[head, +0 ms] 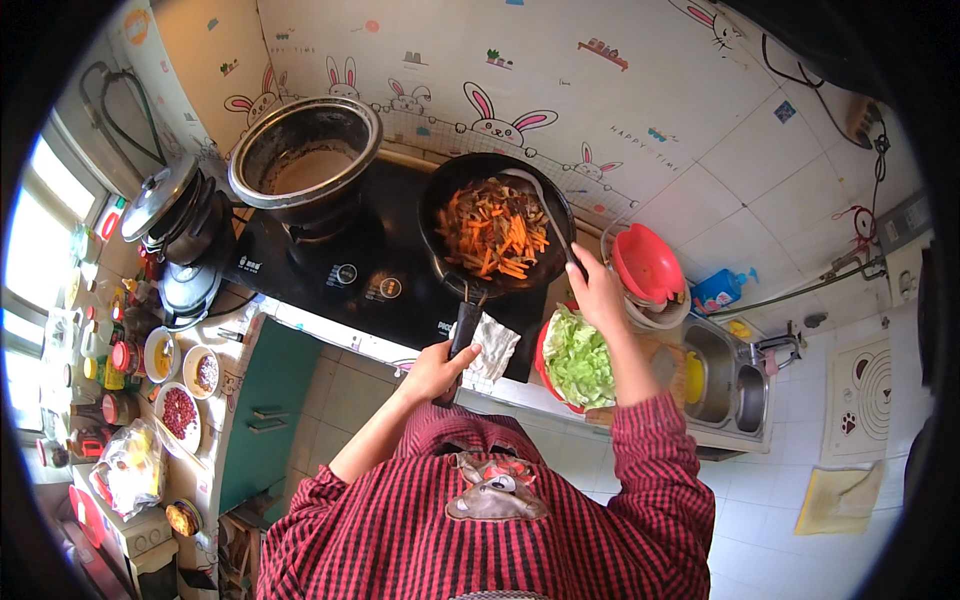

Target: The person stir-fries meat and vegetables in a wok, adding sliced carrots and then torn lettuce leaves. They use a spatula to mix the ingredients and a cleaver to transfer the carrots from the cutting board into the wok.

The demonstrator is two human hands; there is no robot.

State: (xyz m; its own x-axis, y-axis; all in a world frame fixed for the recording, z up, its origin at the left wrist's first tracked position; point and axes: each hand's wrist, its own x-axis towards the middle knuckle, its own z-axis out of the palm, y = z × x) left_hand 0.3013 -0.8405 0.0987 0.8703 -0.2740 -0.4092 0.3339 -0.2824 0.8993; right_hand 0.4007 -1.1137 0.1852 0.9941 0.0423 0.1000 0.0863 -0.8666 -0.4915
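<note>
My left hand (437, 370) grips the black handle (466, 330) of a dark wok (433, 196) that sits on the right side of the black gas hob (390, 240). In the wok lie carrot strips (517, 238) mixed with darker brown pieces. My right hand (598, 292) is closed around the handle of a cooking spatula (551, 214), whose head reaches the wok's far inner side. A pale folded cloth (493, 346) rests at the hob's front edge, beside the wok handle. Below my right forearm, torn lettuce leaves (577, 360) fill a red basin (541, 358).
A large pot (244, 191) stands on the left burner, with a lidded pot (184, 221) further left. Bowls, including one of red beans (178, 416), and several jars (126, 356) crowd the left counter. A red colander (649, 259) and a steel sink (712, 375) lie right.
</note>
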